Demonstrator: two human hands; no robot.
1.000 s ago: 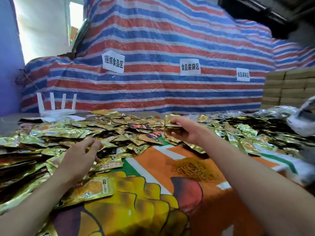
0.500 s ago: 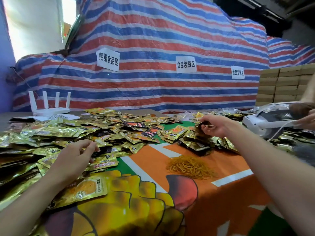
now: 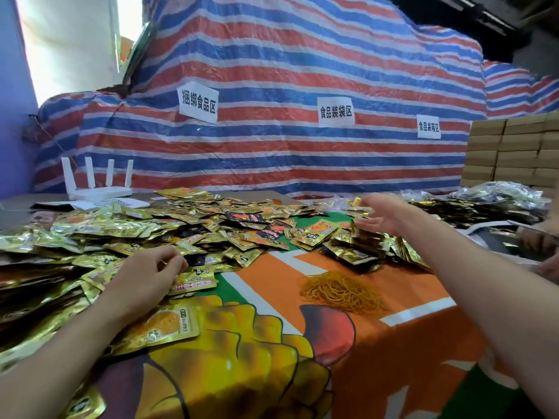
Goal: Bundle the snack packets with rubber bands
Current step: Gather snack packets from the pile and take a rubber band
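Nearest the camera, at 6 o'clock: orange printed tablecloth (image 3: 393,343), with a single gold packet (image 3: 163,328) lying flat at 7 o'clock, just beside the left forearm. Slightly farther, at 8 o'clock: left hand (image 3: 145,276), back up, resting at the near edge of the large heap of gold snack packets (image 3: 121,231), fingers curled inward; impossible to tell whether pinching a packet or merely lying on the heap. At 5 o'clock, on bare cloth between the two forearms: loose pile of yellow rubber bands (image 3: 341,290), apart from both hands. Farther still, at 3 o'clock: right hand (image 3: 381,213), held wide with fingers straight and spread, directly above a smaller heap of packets (image 3: 357,246) at 4 o'clock; contact with that heap not clear. At 9 o'clock, behind the large heap: white router (image 3: 96,189) with four upright antennas. Along the far right edge, at 3 o'clock: clear plastic bags (image 3: 499,192), with stacked cardboard boxes (image 3: 514,152) behind them. Farthest back, at 12 o'clock: red, white and blue striped tarpaulin (image 3: 272,71) bearing white paper labels (image 3: 198,102) with printed characters.
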